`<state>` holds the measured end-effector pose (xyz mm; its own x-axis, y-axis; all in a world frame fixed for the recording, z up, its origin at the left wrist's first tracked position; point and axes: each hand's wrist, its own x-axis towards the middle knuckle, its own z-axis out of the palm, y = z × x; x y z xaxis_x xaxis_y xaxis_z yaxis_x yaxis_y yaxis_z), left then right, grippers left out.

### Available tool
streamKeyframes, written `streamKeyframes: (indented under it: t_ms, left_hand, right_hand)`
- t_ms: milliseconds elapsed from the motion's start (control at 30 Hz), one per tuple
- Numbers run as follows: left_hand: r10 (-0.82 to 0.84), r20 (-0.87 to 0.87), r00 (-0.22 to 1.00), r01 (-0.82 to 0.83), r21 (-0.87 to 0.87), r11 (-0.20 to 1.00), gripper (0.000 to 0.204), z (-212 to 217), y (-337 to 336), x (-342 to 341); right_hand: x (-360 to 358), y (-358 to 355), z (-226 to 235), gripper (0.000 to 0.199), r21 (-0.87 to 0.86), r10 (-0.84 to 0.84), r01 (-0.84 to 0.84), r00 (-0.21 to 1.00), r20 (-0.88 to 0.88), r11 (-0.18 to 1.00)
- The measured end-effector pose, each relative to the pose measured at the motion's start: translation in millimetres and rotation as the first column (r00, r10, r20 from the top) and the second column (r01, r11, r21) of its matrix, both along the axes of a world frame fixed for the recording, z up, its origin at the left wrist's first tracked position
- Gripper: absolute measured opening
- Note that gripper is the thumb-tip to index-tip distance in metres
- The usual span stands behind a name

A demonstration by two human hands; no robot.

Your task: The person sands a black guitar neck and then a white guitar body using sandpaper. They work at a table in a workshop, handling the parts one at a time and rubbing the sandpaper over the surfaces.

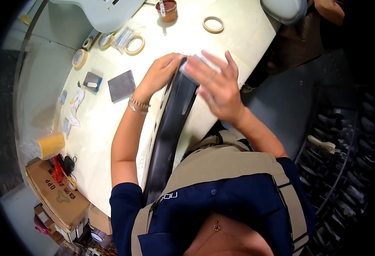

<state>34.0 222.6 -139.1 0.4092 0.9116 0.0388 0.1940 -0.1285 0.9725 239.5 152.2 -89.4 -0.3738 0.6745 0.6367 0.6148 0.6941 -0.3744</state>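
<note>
Sanding seems to be the step in hand, I judge: a long black curved piece [170, 128] stands on its edge against the table [221, 64], running from my chest up to my hands. My left hand [159, 77] is closed around its upper end. My right hand [217, 83] presses a small grey pad [194, 68] on the same end, fingers spread. Next stroke needs steady pressure along the edge. Grey sheets [121, 85] and tape rolls [134, 45] lie beside.
</note>
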Motion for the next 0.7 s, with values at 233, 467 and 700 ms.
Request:
streamKeyframes:
  t_ms: [233,467,700]
  left_hand:
    - [-0.028,0.202,0.979,0.080,-0.256,0.963,0.041,2,-43,-14]
    - [0.046,0.293,0.955,0.047,-0.300,0.953,0.042,-5,-48,-9]
    - [0.040,0.301,0.953,0.062,-0.321,0.945,0.040,-7,-45,-10]
  right_hand:
    - [1,10,-2,0.035,-0.058,-0.005,0.004,1.000,-0.018,0.998]
    - [8,-1,-1,0.038,0.021,0.122,-0.124,0.991,0.057,0.992]
    - [6,-7,2,0.033,0.020,0.143,-0.144,0.988,0.065,0.989]
